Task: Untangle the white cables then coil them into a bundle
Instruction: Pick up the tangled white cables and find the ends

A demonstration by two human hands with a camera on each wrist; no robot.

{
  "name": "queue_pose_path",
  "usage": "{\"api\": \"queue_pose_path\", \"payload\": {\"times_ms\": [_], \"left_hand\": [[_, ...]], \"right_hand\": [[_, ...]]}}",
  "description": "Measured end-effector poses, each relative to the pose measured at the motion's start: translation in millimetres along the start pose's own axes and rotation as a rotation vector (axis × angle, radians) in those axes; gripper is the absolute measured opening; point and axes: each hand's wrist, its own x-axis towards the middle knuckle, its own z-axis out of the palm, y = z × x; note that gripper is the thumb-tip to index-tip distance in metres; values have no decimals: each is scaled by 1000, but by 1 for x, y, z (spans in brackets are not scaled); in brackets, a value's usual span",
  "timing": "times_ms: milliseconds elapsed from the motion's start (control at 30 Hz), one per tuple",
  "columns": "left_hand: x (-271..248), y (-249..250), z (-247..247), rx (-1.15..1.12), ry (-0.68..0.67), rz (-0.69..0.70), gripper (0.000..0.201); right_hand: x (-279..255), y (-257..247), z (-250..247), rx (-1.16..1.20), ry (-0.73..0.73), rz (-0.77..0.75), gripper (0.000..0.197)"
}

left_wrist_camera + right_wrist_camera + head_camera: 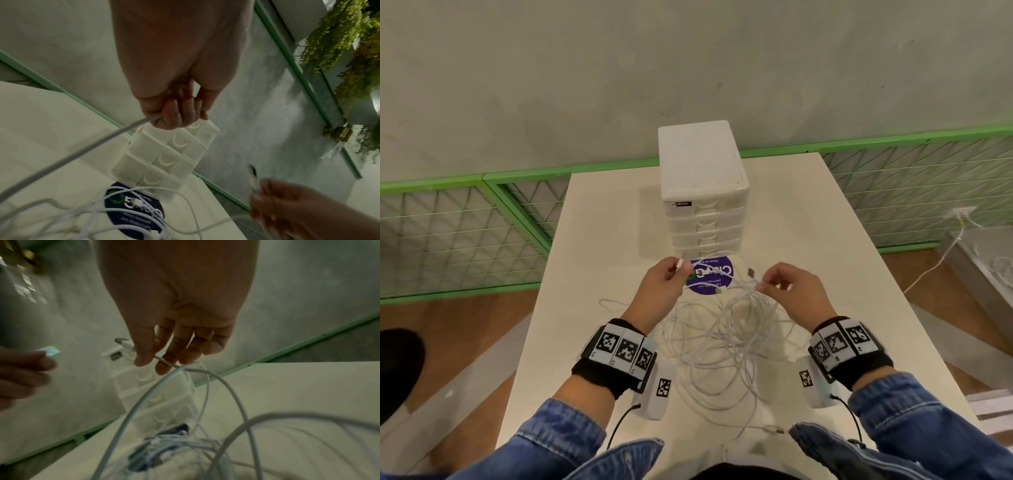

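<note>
Both hands held connector ends raised above the tangle of thin white round cables, which lay in loose overlapping loops on the pale rectangular desk, just in front of the white plastic four-drawer organiser. The left hand had its fingers curled round one cable just behind a white plug; the right hand pinched a second cable between thumb and forefinger, just behind a metal-tipped USB plug.

Risks, as judged from this arrangement. Drawing the two held ends apart while their strands were crossed within the pile would probably tighten the loops into a knot rather than free them. A lifted strand could drag the whole mass toward the organiser or off the desk's edge. The right hand's pinch was light, so a snag might pull that cable out of it.

Appearance of the cables. Slender, smooth and limp, they formed many wide, irregular rings; how many separate cables there were could not be told. One strand trailed to the left of the pile. A third plug rested on the round purple sticker at the organiser's foot, and a fourth lay on the side of the pile farthest from the organiser.
</note>
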Motion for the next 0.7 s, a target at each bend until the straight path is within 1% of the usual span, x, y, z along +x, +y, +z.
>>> {"api": "queue_pose_path", "payload": {"times_ms": [100, 133, 200, 267, 333, 400, 467, 533, 567, 633, 700], "left_hand": [[-8, 14, 18, -60, -90, 60, 11], [-10, 17, 22, -91, -115, 63, 10], [-10, 14, 28, -123, -144, 65, 15], [-11, 11, 27, -144, -125, 79, 15], [-11, 7, 26, -170, -86, 74, 12], [-13, 7, 24, -180, -46, 97, 9], [-10, 8, 18, -187, 40, 104, 2], [-3, 6, 8, -203, 125, 118, 11], [0, 6, 3, -199, 139, 126, 14], [2, 4, -3, -180, 144, 134, 13], [3, -1, -4, -169, 175, 101, 16]], "right_hand": [[0, -36, 16, 109, -56, -118, 14], [0, -44, 22, 134, -82, -135, 13], [-1, -53, 33, 175, -132, -135, 12], [-1, -56, 39, 229, -150, -115, 6], [0, -55, 42, 231, -146, -116, 8], [6, -48, 40, 94, -161, -114, 10], [13, -33, 34, -161, -235, -60, 12], [16, -12, 27, -362, -335, 30, 16], [15, -2, 24, -394, -358, 74, 17], [11, 13, 21, -346, -371, 132, 17], [10, 22, 20, -294, -451, 151, 14]]}}
